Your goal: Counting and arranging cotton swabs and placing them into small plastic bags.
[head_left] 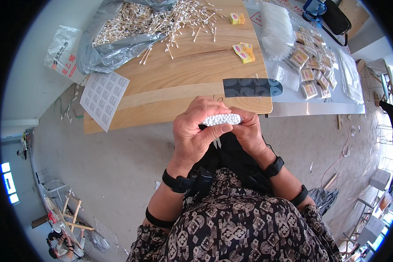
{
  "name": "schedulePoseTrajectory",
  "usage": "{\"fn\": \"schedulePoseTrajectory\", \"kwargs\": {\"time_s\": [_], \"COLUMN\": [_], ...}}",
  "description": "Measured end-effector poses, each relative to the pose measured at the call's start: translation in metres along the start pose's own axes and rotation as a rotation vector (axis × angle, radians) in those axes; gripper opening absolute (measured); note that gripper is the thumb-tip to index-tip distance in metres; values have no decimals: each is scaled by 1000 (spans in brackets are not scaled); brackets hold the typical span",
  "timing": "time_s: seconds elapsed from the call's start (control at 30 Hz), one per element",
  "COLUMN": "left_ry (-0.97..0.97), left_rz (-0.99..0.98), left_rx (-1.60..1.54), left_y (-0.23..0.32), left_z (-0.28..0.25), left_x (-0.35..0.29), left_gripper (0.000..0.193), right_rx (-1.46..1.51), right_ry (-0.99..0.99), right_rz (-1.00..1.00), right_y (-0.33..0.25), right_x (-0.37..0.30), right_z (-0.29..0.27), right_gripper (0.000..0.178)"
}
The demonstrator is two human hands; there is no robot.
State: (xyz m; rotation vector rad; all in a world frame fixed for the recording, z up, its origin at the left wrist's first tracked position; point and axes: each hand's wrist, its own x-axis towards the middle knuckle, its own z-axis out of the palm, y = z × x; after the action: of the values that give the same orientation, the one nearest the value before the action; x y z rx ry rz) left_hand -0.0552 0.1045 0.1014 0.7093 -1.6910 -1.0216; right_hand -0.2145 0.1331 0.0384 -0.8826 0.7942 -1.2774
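Just off the table's near edge, I hold a tight bundle of cotton swabs (pixel 222 119), its white tips facing up. My left hand (pixel 197 129) is closed round the bundle's left side, thumb along the near face and fingers along the far one. At the bundle's right end, my right hand (pixel 247 131) pinches it between thumb and fingers. Whether a bag or wrapper surrounds the swabs is hidden by the hands. A large heap of loose cotton swabs (pixel 135 22) spills from a grey plastic bag (pixel 111 56) at the far left of the table.
On the wooden table (pixel 183 74) lie yellow cards (pixel 244 52), a small yellow box (pixel 237 18), a dark film strip (pixel 251 87) and a label sheet (pixel 104 98). Packed swab packets (pixel 310 89) and clear bags (pixel 277 30) cover the right-hand surface. Another person (pixel 65 246) is at the lower left.
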Motion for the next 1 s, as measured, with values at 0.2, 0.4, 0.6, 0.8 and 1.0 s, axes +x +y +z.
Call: {"fn": "schedulePoseTrajectory", "kwargs": {"time_s": [0.2,0.4,0.6,0.8,1.0], "left_ry": [23,98,167,297,323], "left_rz": [-180,-528,-1003,-1097,-1142], "left_rx": [-77,-221,-357,-616,-697], "left_y": [-13,-26,-78,-88,-85], "left_z": [-2,-2,5,18,16], "left_x": [-5,-9,-43,-58,-52], "left_gripper": [28,20,24,15,8], "right_rx": [-1,-8,188,97,156], "right_ry": [33,99,312,369,353], "right_rz": [49,189,489,591,639], "right_y": [-1,6,35,33,35], "right_x": [1,3,7,11,11], "right_z": [5,-2,-15,-6,-12], "right_gripper": [4,3,8,7,9]}}
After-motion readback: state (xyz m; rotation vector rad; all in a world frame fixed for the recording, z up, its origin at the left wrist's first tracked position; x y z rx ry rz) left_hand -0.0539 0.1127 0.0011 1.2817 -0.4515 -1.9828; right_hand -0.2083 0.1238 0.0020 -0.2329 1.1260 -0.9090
